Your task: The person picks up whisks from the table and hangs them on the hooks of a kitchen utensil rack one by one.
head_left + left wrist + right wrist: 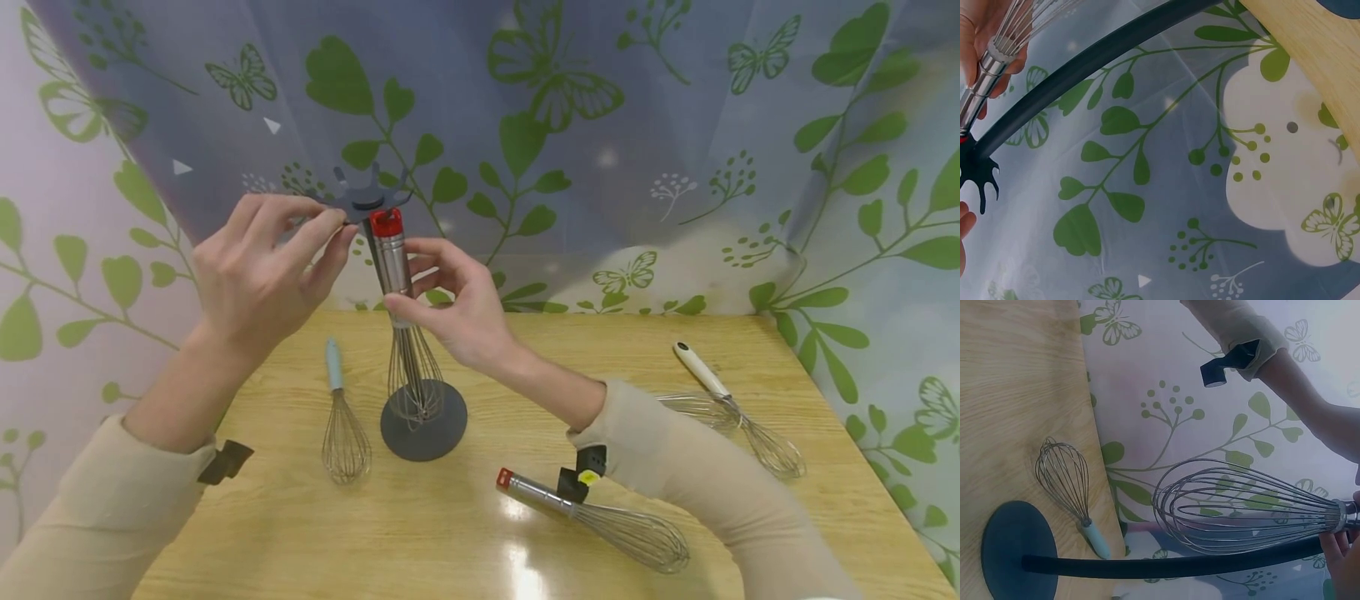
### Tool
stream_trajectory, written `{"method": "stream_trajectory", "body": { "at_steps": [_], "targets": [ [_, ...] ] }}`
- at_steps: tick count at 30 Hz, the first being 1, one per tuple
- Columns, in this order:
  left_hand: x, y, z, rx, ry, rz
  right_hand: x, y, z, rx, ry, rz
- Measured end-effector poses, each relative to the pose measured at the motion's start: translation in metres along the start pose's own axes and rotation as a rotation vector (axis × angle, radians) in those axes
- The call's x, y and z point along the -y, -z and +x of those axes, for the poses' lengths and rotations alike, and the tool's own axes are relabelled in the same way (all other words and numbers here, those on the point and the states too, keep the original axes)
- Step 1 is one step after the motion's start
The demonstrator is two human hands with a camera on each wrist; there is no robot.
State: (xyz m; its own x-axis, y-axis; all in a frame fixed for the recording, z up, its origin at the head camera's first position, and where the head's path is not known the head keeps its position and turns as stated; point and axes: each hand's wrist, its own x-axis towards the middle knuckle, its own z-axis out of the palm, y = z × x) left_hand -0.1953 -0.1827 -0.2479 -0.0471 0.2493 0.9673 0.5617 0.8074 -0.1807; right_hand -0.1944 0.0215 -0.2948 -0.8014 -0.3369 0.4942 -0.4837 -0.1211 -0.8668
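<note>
My right hand (465, 308) grips a steel whisk (392, 258) by its metal handle, red cap up and wire loops (1241, 512) hanging down. This whisk is held right beside the dark post (1147, 569) of a utensil stand (450, 433), its red cap just below the hooks at the top. My left hand (258, 267) has thumb and forefinger pinched at one dark hook (347, 222) on the stand's left side. Only fingertips of the left hand (965, 225) show at the edge of the left wrist view, near the hooked top (979, 172).
On the wooden table (337, 533), a whisk with a light blue handle (334, 367) lies left of the stand. Another red-capped steel whisk (540, 493) lies in front. A white-handled whisk (701, 368) crosses another whisk (690, 406) at right, partly behind my sleeve. A patterned curtain (637, 167) hangs behind.
</note>
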Motion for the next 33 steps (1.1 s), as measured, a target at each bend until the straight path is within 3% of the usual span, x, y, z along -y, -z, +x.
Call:
{"method": "stream_trajectory", "body": {
  "at_steps": [22,33],
  "targets": [
    [-0.0015,-0.0022,0.0008,-0.019,0.024,-0.016,-0.0084,-0.0004,0.0069,0.024,0.016,0.027],
    [-0.0004,-0.0003,0.0005,0.007,0.019,-0.008,-0.0096,0.0005,0.008,0.033,0.026,0.029]
  ]
}}
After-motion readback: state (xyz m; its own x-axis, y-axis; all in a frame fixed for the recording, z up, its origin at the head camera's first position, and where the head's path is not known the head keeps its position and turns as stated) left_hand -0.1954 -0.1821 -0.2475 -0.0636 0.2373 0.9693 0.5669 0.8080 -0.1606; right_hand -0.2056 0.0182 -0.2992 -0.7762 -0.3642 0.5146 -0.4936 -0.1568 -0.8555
